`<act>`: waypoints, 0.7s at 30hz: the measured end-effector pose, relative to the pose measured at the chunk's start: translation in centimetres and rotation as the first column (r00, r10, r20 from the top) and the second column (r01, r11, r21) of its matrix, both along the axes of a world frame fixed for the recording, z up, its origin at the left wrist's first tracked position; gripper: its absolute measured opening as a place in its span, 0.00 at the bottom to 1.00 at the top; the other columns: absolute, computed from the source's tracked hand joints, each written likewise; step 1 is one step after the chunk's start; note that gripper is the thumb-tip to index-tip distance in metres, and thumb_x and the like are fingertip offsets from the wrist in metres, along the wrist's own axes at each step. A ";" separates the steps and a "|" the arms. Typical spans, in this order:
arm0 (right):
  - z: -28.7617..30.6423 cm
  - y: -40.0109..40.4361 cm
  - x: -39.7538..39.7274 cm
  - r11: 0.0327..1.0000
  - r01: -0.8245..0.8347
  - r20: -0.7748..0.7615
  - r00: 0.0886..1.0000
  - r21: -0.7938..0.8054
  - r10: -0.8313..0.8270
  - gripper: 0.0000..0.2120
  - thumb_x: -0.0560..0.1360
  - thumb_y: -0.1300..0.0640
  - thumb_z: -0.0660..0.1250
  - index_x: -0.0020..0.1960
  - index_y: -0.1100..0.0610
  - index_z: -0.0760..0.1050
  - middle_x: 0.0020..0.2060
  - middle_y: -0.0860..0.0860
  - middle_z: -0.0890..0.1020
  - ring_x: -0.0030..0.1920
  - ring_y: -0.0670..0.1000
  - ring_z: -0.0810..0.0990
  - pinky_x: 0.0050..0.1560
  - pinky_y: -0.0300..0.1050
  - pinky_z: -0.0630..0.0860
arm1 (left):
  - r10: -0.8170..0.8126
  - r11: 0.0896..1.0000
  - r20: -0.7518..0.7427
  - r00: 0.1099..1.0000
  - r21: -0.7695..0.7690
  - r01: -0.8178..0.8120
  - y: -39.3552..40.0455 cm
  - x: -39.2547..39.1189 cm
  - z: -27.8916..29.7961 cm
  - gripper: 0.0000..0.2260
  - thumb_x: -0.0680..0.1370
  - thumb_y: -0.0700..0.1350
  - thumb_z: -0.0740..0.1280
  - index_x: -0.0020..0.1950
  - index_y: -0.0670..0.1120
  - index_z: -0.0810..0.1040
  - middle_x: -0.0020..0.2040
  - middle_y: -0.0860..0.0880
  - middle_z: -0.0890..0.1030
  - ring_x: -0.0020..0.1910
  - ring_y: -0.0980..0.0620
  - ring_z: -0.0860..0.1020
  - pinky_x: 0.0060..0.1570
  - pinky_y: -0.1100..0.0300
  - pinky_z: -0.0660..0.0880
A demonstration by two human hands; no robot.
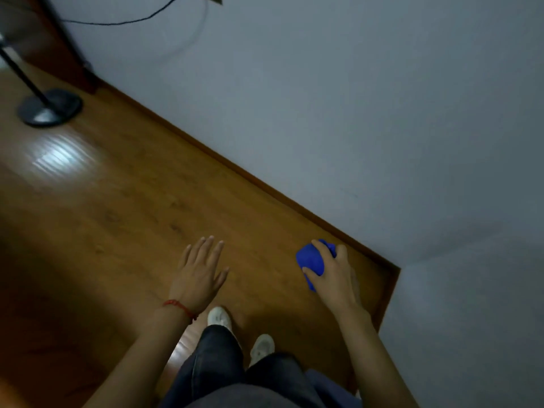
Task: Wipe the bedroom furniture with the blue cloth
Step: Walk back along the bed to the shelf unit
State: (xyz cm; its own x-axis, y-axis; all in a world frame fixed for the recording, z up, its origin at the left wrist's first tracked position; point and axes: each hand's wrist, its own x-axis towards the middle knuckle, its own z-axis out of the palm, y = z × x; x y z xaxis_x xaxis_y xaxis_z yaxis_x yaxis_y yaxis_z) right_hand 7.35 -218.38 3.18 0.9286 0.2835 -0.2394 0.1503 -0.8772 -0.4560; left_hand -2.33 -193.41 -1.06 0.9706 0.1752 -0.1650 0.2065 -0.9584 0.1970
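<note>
The blue cloth (309,259) is bunched up in my right hand (334,275), which is closed around it above the wooden floor, close to the wall corner. My left hand (198,272) hangs flat in the air with its fingers spread and nothing in it; a red string is tied at its wrist. No bedroom furniture surface is under either hand; only a dark wooden piece (53,39) shows at the top left.
A grey wall (353,98) with a brown skirting board (235,169) runs diagonally and turns a corner at the right. A black round stand base (50,107) with its pole stands on the floor at left. A black cable hangs along the wall. My legs and white shoes are below.
</note>
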 end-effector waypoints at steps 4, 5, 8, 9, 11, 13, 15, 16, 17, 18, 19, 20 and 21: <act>0.1 4.1 2.1 0.989 -0.151 -0.001 0.989 -0.003 0.151 0.28 0.75 0.49 0.65 0.71 0.46 0.57 0.61 0.52 0.63 0.47 0.47 0.69 0.48 0.39 0.72 | 0.114 0.993 0.007 0.993 0.022 -0.114 2.5 -0.2 0.3 0.30 0.81 0.59 0.46 0.62 0.38 0.76 0.59 0.37 0.78 0.58 0.38 0.77 0.55 0.40 0.71; 0.1 5.2 2.6 0.982 -0.187 -0.001 0.982 0.001 0.187 0.28 0.75 0.49 0.65 0.71 0.47 0.57 0.60 0.52 0.63 0.47 0.47 0.69 0.48 0.39 0.71 | 0.149 0.989 0.011 0.989 0.026 -0.149 3.3 -0.4 0.3 0.28 0.79 0.58 0.50 0.62 0.38 0.76 0.59 0.37 0.78 0.58 0.38 0.77 0.55 0.40 0.71; -0.1 9.2 4.0 0.957 -0.291 0.012 0.957 -0.002 0.291 0.28 0.75 0.49 0.65 0.71 0.47 0.57 0.60 0.52 0.64 0.47 0.48 0.69 0.49 0.39 0.71 | 0.244 0.969 0.003 0.970 0.042 -0.244 6.1 -1.3 0.1 0.27 0.77 0.56 0.52 0.62 0.38 0.76 0.59 0.37 0.78 0.58 0.38 0.77 0.55 0.40 0.71; -0.2 10.7 4.4 0.946 -0.323 0.015 0.946 -0.006 0.323 0.28 0.75 0.49 0.65 0.71 0.47 0.57 0.60 0.52 0.64 0.46 0.48 0.69 0.48 0.39 0.71 | 0.274 0.961 -0.010 0.962 0.049 -0.274 7.1 -1.7 0.1 0.28 0.79 0.57 0.50 0.63 0.38 0.76 0.59 0.37 0.78 0.58 0.38 0.77 0.55 0.40 0.71; -0.4 14.2 5.2 0.924 -0.383 0.005 0.924 0.001 0.383 0.28 0.75 0.50 0.65 0.71 0.48 0.57 0.60 0.53 0.64 0.46 0.47 0.68 0.49 0.39 0.70 | 0.345 0.938 -0.034 0.938 0.056 -0.343 9.5 -2.8 0.2 0.29 0.80 0.58 0.47 0.63 0.38 0.76 0.60 0.37 0.78 0.58 0.38 0.77 0.56 0.40 0.70; -0.6 18.2 5.6 0.894 -0.449 0.001 0.894 0.008 0.449 0.28 0.75 0.50 0.65 0.71 0.48 0.58 0.61 0.53 0.63 0.47 0.47 0.68 0.51 0.40 0.71 | 0.426 0.904 -0.027 0.904 0.061 -0.424 11.9 -4.1 0.2 0.28 0.79 0.58 0.50 0.63 0.38 0.76 0.59 0.37 0.78 0.58 0.38 0.77 0.55 0.39 0.70; -0.8 22.4 5.7 0.858 -0.513 0.010 0.858 0.024 0.513 0.28 0.74 0.50 0.66 0.71 0.48 0.58 0.61 0.53 0.63 0.47 0.47 0.69 0.51 0.42 0.72 | 0.492 0.869 -0.031 0.870 0.080 -0.488 14.5 -5.5 0.2 0.29 0.80 0.58 0.48 0.62 0.38 0.77 0.59 0.37 0.78 0.57 0.38 0.77 0.55 0.39 0.70; -0.8 24.5 5.6 0.840 -0.541 0.012 0.841 0.031 0.541 0.28 0.74 0.50 0.66 0.71 0.48 0.59 0.61 0.53 0.63 0.47 0.47 0.69 0.51 0.41 0.72 | 0.520 0.852 -0.031 0.854 0.091 -0.516 15.8 -6.2 0.2 0.29 0.80 0.58 0.48 0.62 0.38 0.77 0.59 0.36 0.78 0.57 0.38 0.78 0.55 0.39 0.70; -0.9 26.7 5.5 0.823 -0.567 0.012 0.824 0.036 0.567 0.28 0.74 0.50 0.66 0.71 0.48 0.59 0.61 0.53 0.63 0.46 0.47 0.68 0.51 0.41 0.72 | 0.547 0.834 -0.030 0.837 0.100 -0.542 17.1 -7.0 0.0 0.29 0.79 0.58 0.49 0.62 0.38 0.77 0.59 0.36 0.78 0.57 0.38 0.78 0.55 0.40 0.69; -1.0 28.7 5.2 0.807 -0.588 0.009 0.808 0.041 0.589 0.28 0.74 0.50 0.66 0.71 0.48 0.59 0.61 0.53 0.63 0.46 0.47 0.68 0.50 0.41 0.71 | 0.571 0.818 -0.033 0.820 0.109 -0.565 18.4 -7.7 0.0 0.28 0.78 0.58 0.50 0.62 0.38 0.77 0.59 0.36 0.78 0.57 0.38 0.78 0.56 0.40 0.68; -1.0 30.7 5.1 0.791 -0.610 0.012 0.792 0.046 0.610 0.28 0.74 0.50 0.66 0.71 0.48 0.59 0.61 0.53 0.64 0.47 0.47 0.69 0.50 0.41 0.71 | 0.594 0.801 -0.040 0.803 0.119 -0.587 19.7 -8.4 0.0 0.28 0.77 0.58 0.51 0.62 0.39 0.77 0.59 0.36 0.78 0.57 0.38 0.77 0.56 0.41 0.67; -1.0 32.6 4.9 0.774 -0.631 0.019 0.776 0.049 0.631 0.28 0.74 0.50 0.66 0.71 0.48 0.59 0.61 0.53 0.64 0.47 0.48 0.69 0.50 0.42 0.71 | 0.618 0.783 -0.040 0.785 0.125 -0.610 21.0 -9.0 -0.1 0.28 0.77 0.58 0.50 0.62 0.39 0.77 0.59 0.37 0.78 0.57 0.38 0.77 0.57 0.41 0.66; -1.0 34.4 4.7 0.758 -0.650 0.028 0.760 0.055 0.650 0.28 0.74 0.51 0.66 0.71 0.48 0.60 0.61 0.53 0.64 0.47 0.48 0.70 0.50 0.42 0.71 | 0.641 0.764 -0.039 0.767 0.127 -0.632 22.3 -9.7 -0.1 0.28 0.77 0.58 0.51 0.62 0.39 0.77 0.59 0.37 0.78 0.57 0.38 0.77 0.57 0.42 0.65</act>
